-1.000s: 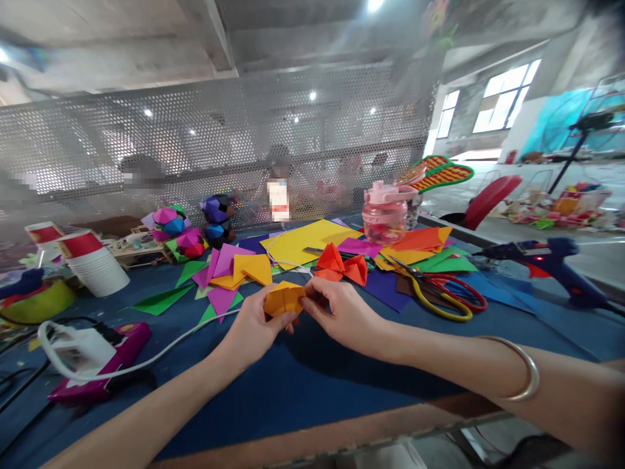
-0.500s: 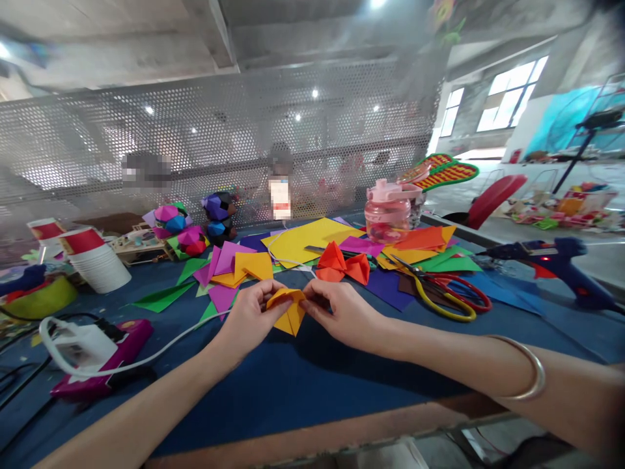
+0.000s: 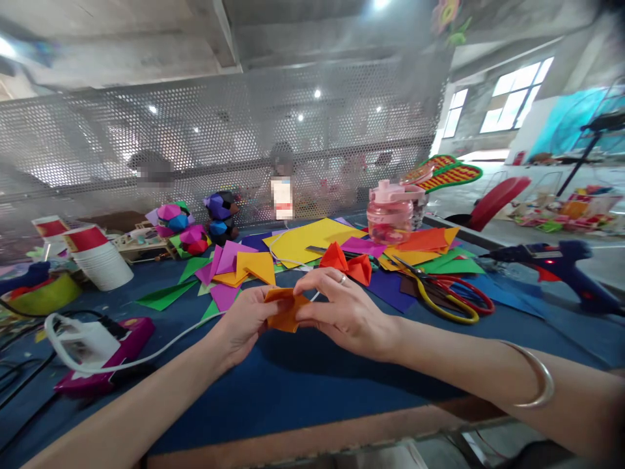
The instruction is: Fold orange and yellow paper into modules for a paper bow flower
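Observation:
A folded orange-yellow paper piece point(image 3: 284, 315) is held above the blue table between both hands. My left hand point(image 3: 247, 322) pinches its left side, the thumb lying across the paper. My right hand point(image 3: 349, 316), with a ring on one finger, grips the right edge between thumb and fingers. Just behind the hands sit folded red-orange paper shapes point(image 3: 359, 268), partly covered by my right hand. To their left lie folded yellow-orange squares point(image 3: 256, 266) and purple paper pieces point(image 3: 233, 256).
Scissors with yellow and red handles point(image 3: 454, 299) lie right of my right hand, a blue glue gun point(image 3: 566, 260) beyond. A pink bottle point(image 3: 389, 212) stands behind. At left are stacked paper cups point(image 3: 100, 260) and a purple power strip point(image 3: 105, 365), its white cable running towards my left hand.
The paper piece has been turned, so its lower point no longer faces down. My right hand has opened its grip wider and rolled, showing its back and ring.

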Demonstrator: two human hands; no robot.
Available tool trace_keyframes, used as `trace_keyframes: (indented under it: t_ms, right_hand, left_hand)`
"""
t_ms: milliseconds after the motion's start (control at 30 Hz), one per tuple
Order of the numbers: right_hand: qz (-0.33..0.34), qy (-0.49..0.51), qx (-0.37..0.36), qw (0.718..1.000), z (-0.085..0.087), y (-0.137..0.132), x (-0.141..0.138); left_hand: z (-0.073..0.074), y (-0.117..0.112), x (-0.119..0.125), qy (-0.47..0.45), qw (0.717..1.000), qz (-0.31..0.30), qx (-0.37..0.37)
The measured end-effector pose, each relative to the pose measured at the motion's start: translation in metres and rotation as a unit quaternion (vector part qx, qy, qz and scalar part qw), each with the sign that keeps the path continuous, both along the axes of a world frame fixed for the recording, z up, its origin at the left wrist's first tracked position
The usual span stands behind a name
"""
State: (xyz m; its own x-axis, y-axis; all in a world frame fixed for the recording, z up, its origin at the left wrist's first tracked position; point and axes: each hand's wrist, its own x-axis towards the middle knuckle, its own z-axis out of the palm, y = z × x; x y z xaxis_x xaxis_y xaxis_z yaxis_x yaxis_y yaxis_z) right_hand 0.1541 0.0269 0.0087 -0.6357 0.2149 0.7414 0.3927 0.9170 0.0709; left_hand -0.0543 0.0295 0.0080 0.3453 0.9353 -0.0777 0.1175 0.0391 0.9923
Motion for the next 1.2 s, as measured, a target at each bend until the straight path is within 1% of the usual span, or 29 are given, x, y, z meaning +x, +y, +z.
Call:
trace_keyframes:
  t_ms: [67, 167, 300, 367, 467, 600, 667, 767, 867, 1000, 1200]
  right_hand:
    - [-0.003, 0.004, -0.015, 1.0, -0.001, 0.0, -0.001]
    - [-0.01, 0.031, -0.059, 0.998, -0.002, -0.002, -0.002]
    - [-0.009, 0.067, -0.087, 0.994, -0.004, -0.005, -0.004]
    - [-0.01, 0.094, -0.141, 0.986, -0.005, -0.006, -0.006]
    - [-0.033, 0.115, -0.239, 0.964, -0.007, -0.006, -0.008]
    - [-0.043, 0.097, -0.325, 0.94, -0.009, -0.001, -0.01]
    - [-0.047, 0.102, -0.354, 0.928, -0.008, 0.001, -0.01]
    - [-0.066, 0.116, -0.371, 0.919, -0.007, 0.003, -0.008]
    - [-0.08, 0.119, -0.375, 0.916, -0.006, 0.003, -0.008]
    - [-0.077, 0.113, -0.378, 0.916, -0.007, 0.001, -0.009]
    - [-0.076, 0.098, -0.386, 0.914, -0.009, -0.006, -0.013]
  left_hand:
    - [-0.002, 0.0, 0.001, 0.009, 1.0, 0.005, 0.006]
    - [-0.006, 0.001, 0.002, 0.023, 0.999, 0.015, 0.025]
    - [-0.005, -0.002, 0.005, 0.032, 0.999, 0.008, 0.031]
    - [-0.004, -0.004, 0.005, 0.03, 0.999, 0.003, 0.031]
    - [-0.003, -0.005, 0.006, 0.03, 0.999, 0.004, 0.032]
    - [-0.005, -0.005, 0.008, 0.033, 0.999, -0.002, 0.034]
    - [-0.005, -0.005, 0.01, 0.026, 0.999, -0.008, 0.043]
    - [-0.003, -0.008, 0.013, 0.012, 0.998, -0.015, 0.062]
    - [0.001, -0.011, 0.016, 0.015, 0.996, -0.027, 0.078]
    - [0.002, -0.01, 0.017, 0.053, 0.99, -0.046, 0.118]
    - [-0.005, -0.008, 0.014, 0.129, 0.973, -0.038, 0.186]
